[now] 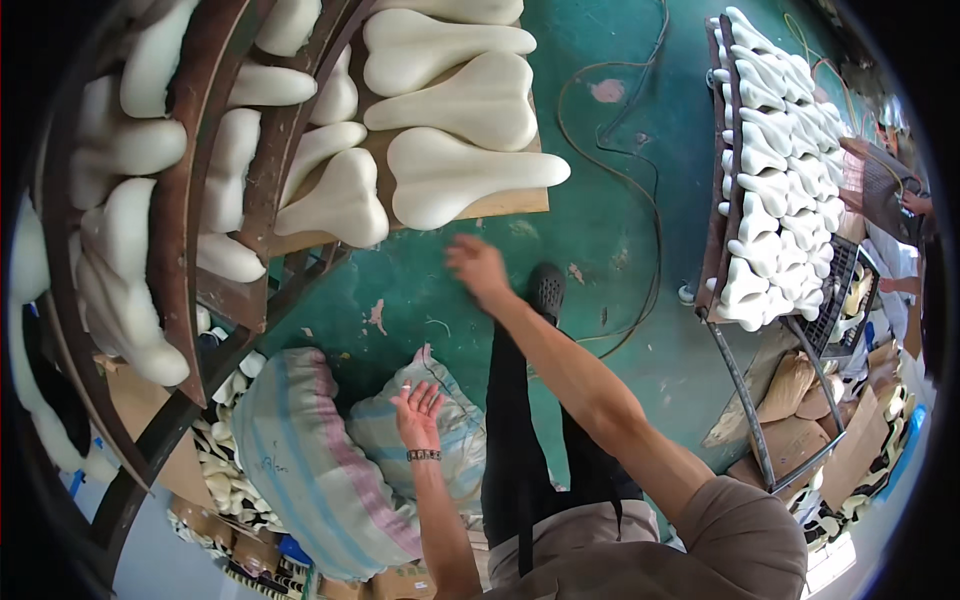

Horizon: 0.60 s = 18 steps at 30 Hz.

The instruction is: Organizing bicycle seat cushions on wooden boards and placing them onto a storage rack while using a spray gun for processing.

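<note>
My right hand (477,268) reaches forward over the green floor, just short of the near edge of a wooden board. Its fingers are loosely bent and apart, slightly blurred, and hold nothing. The nearest white bicycle saddle foam pad (450,180) lies on that board (512,203), not touched by the hand. More such pads lie behind it, and a smaller one (340,200) sits to its left. My left hand (418,415) is turned palm up with fingers spread and nothing in it. Below it is a stuffed woven sack (372,420).
A brown rack (190,200) full of white pads stands on the left. At the right, another rack (718,190) carries many pads on metal legs (740,400). A hose (655,250) loops across the floor. A striped sack (300,450) and cardboard boxes (790,445) lie around; another person (890,190) stands far right.
</note>
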{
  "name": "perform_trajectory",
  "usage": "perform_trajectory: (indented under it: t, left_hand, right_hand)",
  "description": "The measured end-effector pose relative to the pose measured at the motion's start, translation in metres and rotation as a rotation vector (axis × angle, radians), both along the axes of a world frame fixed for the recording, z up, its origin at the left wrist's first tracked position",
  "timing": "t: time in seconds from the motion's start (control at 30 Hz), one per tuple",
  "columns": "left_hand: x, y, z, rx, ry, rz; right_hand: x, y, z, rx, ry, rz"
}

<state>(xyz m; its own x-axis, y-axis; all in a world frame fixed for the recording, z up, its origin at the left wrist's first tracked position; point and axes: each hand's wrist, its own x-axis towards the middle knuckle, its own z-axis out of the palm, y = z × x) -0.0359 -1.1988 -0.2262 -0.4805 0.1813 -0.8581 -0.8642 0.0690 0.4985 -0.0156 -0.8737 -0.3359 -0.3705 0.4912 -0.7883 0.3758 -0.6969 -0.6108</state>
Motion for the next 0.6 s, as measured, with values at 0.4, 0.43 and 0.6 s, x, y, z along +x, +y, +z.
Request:
perform_trajectory:
  t: [0.4,0.43,0.6]
  left_hand:
    - [0.041,-0.020,0.000,-0.163,0.063,-0.256]
    - [0.039,-0.028,-0.002,-0.129,0.025,-0.251]
    - [-0.017,-0.056,-0.023,-0.024,-0.083,-0.324]
  right_hand:
    - [0.066,0.128,-0.008,0.103,0.070,-0.086]
    - [0.061,0.117,-0.010,0.155,0.060,-0.141]
    - [0.013,0.021,-0.030,0.192,0.098,-0.405]
